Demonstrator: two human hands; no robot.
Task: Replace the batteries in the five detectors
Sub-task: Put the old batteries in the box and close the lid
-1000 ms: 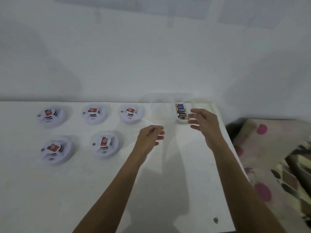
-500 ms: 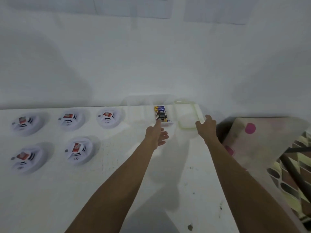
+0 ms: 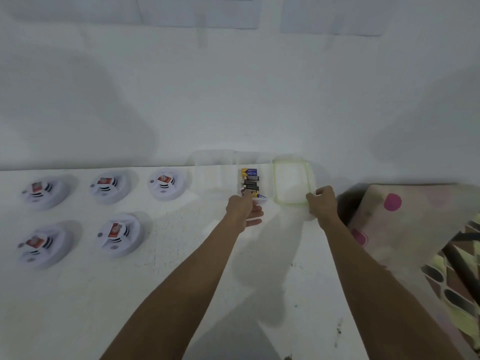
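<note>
Five white round plastic detectors (image 3: pixel 163 184) lie on the left half of the white bench (image 3: pixel 181 255), three along the far edge and two nearer. Each shows a red block at its centre (presumably the old battery).

Step in hand, by judgement: fetching fresh cells, with no swap yet evident. The left hand (image 3: pixel 244 209) reaches into the clear plastic box (image 3: pixel 263 172) at the far edge, fingertips at the loose batteries (image 3: pixel 250 183); whether it pinches one cannot be told. The right hand (image 3: pixel 322 203) grips the near corner of the clear green-rimmed lid (image 3: pixel 291 183), which lies just beside the box toward the right edge.

The next move calls for a sure pinch on one cell and a lift over the box wall.

Printing on the batteries and detectors is too blurred to read.
</note>
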